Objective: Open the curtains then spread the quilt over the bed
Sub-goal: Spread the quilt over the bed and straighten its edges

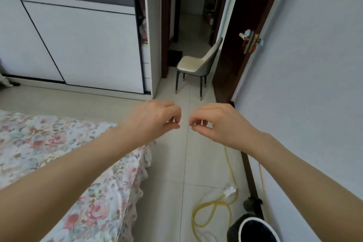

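Note:
Both my arms reach forward over the tiled floor. My left hand (155, 118) and my right hand (214, 122) hover side by side at the middle of the view, a small gap between them. Each has its fingers curled and pinched against the thumb, with nothing visible in either. The bed (59, 155) lies at the lower left under a floral cover with a frilled edge; my left forearm crosses above its corner. No curtains are in view, and no separate quilt can be told apart from the floral cover.
A white and grey sliding wardrobe (78, 35) fills the left wall. A grey chair (198, 63) stands in the open doorway beside a dark door (247, 31). A yellow cord (216, 208) coils on the floor near a black round object (253, 230) by the right wall.

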